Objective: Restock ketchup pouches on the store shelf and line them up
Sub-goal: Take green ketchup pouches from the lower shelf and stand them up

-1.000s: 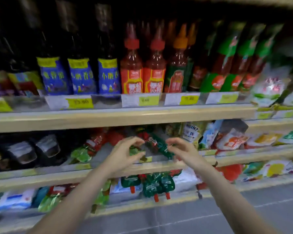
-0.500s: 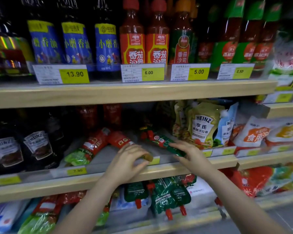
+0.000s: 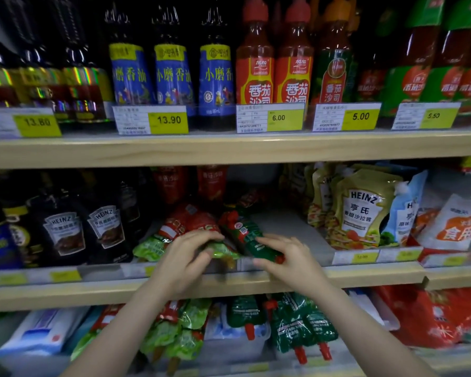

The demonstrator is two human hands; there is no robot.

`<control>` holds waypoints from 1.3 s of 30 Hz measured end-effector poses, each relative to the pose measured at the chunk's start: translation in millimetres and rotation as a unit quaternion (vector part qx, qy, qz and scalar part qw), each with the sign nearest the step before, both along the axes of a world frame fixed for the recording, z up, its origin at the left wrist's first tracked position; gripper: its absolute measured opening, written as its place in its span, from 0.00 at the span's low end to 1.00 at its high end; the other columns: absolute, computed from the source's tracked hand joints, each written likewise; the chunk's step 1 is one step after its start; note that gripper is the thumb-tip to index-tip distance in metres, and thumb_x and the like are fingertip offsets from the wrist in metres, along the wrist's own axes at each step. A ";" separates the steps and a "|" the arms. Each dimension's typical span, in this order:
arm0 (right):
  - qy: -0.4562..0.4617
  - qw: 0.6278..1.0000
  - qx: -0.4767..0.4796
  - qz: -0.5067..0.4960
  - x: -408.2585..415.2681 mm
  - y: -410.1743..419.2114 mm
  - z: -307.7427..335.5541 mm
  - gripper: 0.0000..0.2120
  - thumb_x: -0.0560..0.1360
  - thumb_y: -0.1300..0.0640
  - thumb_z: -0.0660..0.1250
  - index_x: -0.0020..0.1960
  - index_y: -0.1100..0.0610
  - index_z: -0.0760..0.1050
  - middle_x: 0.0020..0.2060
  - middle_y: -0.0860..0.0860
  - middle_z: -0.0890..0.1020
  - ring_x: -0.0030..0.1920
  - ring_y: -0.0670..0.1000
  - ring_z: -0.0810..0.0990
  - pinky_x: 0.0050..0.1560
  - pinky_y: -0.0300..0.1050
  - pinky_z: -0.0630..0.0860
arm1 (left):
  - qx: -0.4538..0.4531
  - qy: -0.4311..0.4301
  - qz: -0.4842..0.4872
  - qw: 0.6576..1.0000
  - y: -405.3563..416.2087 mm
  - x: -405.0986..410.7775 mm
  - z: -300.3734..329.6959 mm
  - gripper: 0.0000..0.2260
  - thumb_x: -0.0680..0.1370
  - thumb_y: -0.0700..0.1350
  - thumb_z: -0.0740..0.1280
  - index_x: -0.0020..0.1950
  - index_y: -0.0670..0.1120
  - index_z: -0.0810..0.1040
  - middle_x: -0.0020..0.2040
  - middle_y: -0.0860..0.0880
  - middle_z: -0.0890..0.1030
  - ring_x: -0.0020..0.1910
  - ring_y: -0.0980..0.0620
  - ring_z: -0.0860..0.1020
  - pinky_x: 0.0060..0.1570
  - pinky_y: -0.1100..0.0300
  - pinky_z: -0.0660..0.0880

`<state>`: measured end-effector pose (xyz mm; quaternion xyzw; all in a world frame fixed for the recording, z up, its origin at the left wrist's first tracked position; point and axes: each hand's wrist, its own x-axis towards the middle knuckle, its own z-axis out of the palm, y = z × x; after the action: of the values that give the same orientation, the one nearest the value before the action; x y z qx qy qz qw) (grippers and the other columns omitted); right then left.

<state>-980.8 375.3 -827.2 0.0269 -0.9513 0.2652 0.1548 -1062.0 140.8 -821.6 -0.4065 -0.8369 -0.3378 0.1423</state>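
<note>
Several ketchup pouches lie flat on the middle shelf (image 3: pixel 365 276). A red pouch with a light green end (image 3: pixel 201 227) lies under my left hand (image 3: pixel 185 257), whose fingers curl over its green end. A dark green pouch with a red top (image 3: pixel 245 232) lies just to the right; my right hand (image 3: pixel 286 257) pinches its near end by the red cap. Another red and green pouch (image 3: pixel 161 238) lies at the left. Two red pouches (image 3: pixel 191 183) stand at the back.
Dark Heinz bottles (image 3: pixel 104 229) stand left of the pouches, yellow Heinz salad dressing pouches (image 3: pixel 365 210) to the right. Bare shelf lies between. Ketchup bottles (image 3: pixel 272 66) and oil bottles fill the shelf above. More green pouches (image 3: pixel 291 325) hang on the shelf below.
The view has closed in on the middle shelf. Both hands have moved further onto the pouches; my left hand now covers the green end of the red pouch.
</note>
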 end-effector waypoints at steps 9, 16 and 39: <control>-0.005 0.996 -0.088 -0.007 -21.5 25.0 17.7 0.20 0.75 0.50 0.65 0.66 0.50 0.71 0.64 0.47 0.75 0.64 0.46 0.72 0.61 0.38 0.67 | -0.233 -0.119 0.049 0.964 87.0 -62.3 16.4 0.24 0.80 0.54 0.57 0.75 0.52 0.58 0.77 0.45 0.52 0.75 0.46 0.54 0.71 0.59 0.53; -0.009 0.995 -0.096 -0.029 -16.0 41.8 14.0 0.17 0.76 0.57 0.64 0.65 0.52 0.72 0.60 0.49 0.77 0.59 0.46 0.74 0.54 0.31 0.66 | -0.217 -0.078 -0.041 0.972 100.7 -28.5 10.9 0.22 0.79 0.54 0.56 0.72 0.50 0.65 0.75 0.46 0.59 0.73 0.49 0.59 0.72 0.57 0.55; 0.013 0.996 0.011 -0.088 34.7 94.2 15.0 0.13 0.76 0.60 0.63 0.60 0.56 0.76 0.52 0.51 0.83 0.48 0.44 0.78 0.48 0.32 0.68 | -0.309 0.022 -0.033 0.950 139.8 20.3 12.2 0.35 0.75 0.65 0.57 0.77 0.50 0.51 0.77 0.45 0.54 0.75 0.47 0.53 0.73 0.50 0.51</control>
<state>-946.1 469.5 -812.3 -0.0521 -0.9508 0.2394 0.1896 -1041.8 280.6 -809.4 -0.4650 -0.8833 -0.0578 0.0171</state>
